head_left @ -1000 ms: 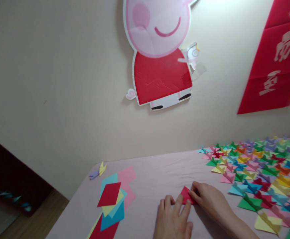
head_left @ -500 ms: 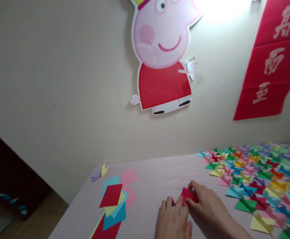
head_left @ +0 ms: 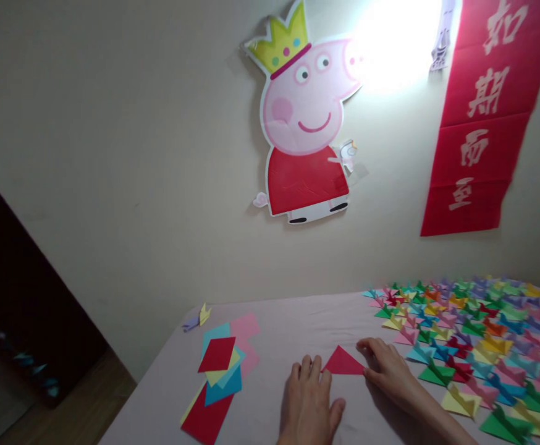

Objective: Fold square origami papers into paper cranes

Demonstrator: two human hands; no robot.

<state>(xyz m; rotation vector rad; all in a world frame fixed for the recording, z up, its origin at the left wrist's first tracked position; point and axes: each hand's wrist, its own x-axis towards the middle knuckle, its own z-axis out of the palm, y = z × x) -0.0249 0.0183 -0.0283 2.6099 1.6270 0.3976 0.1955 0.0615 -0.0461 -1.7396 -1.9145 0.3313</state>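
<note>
A red sheet of paper folded into a triangle [head_left: 343, 361] lies flat on the pale pink cloth of the table [head_left: 270, 395], its peak pointing away from me. My left hand [head_left: 309, 395] rests palm down with fingers outstretched, the fingertips at the triangle's left corner. On the other side, my right hand [head_left: 388, 372] has its thumb at the right corner, while its index finger is held apart from the thumb beyond the paper. Neither hand grips the paper.
Rows of folded paper cranes [head_left: 474, 355] in many colours cover the table's right side. To the left lie loose coloured paper sheets [head_left: 219, 355], with two folded paper pieces [head_left: 204, 315] near the far left corner. Behind stands a wall with a cartoon pig cutout [head_left: 304, 179] and a red banner [head_left: 474, 123].
Both hands have moved apart from the red paper's middle towards its corners, so the whole triangle shows. The view has tilted up, bringing more of the wall into sight.
</note>
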